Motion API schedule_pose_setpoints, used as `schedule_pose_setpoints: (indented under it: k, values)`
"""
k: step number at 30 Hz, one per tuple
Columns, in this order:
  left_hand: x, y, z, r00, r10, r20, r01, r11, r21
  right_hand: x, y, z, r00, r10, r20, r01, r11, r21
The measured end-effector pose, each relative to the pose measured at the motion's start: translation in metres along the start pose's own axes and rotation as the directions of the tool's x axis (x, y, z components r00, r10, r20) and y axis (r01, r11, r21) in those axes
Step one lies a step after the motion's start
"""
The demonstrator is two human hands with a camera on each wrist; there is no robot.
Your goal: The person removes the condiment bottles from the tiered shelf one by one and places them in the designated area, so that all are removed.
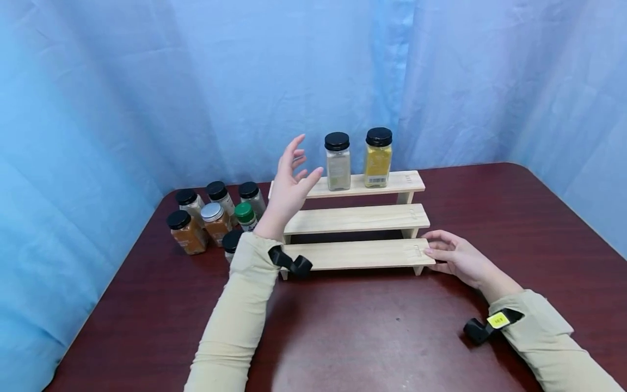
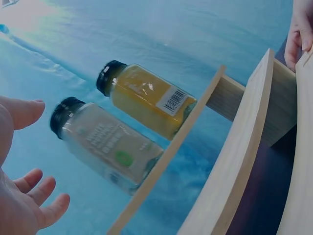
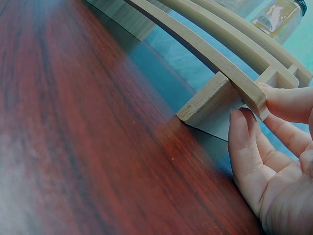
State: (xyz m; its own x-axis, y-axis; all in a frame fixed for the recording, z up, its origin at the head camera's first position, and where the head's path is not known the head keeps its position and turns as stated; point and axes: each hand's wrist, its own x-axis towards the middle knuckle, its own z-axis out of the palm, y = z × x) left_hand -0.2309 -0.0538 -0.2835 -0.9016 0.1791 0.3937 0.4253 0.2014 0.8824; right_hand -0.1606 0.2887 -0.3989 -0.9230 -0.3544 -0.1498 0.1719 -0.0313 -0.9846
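Note:
A three-step wooden rack (image 1: 357,219) stands on the table. On its top step are two black-lidded spice jars: one with pale grey contents (image 1: 339,167) and, to its right, one with yellow contents (image 1: 379,160). My left hand (image 1: 288,182) is raised left of the pale jar, fingers spread, holding nothing; the left wrist view shows a gap between it and that jar (image 2: 110,147). At the right end of the lowest step my right hand (image 1: 458,258) grips the board's edge, thumb on top and fingers below, as the right wrist view shows (image 3: 279,152).
Several spice jars stand at the table's left, among them an orange-brown one (image 1: 190,237), a silver-lidded one (image 1: 215,223) and a green-lidded one (image 1: 246,215). My left forearm partly covers a black-lidded jar (image 1: 230,240). Blue curtains (image 1: 274,81) hang behind the dark red table (image 1: 372,337).

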Motion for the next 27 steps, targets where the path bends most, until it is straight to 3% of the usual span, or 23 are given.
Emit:
schedule_pose_setpoints:
  k: [6, 13, 27]
  values:
    - [0.014, -0.007, 0.018, 0.999, -0.028, 0.030, 0.029, 0.999, -0.035, -0.001, -0.001, -0.001, 1.000, -0.005, 0.006, 0.004, 1.000, 0.028]
    - [0.023, -0.010, 0.032, 0.997, -0.042, 0.072, 0.043, 0.999, -0.009, -0.001, -0.001, 0.000, 1.000, -0.001, 0.008, 0.001, 0.999, 0.035]
    - [0.027, -0.018, 0.039, 0.996, 0.011, 0.084, -0.013, 1.000, 0.028, -0.001, -0.001, 0.000, 1.000, -0.002, 0.002, 0.002, 1.000, 0.008]
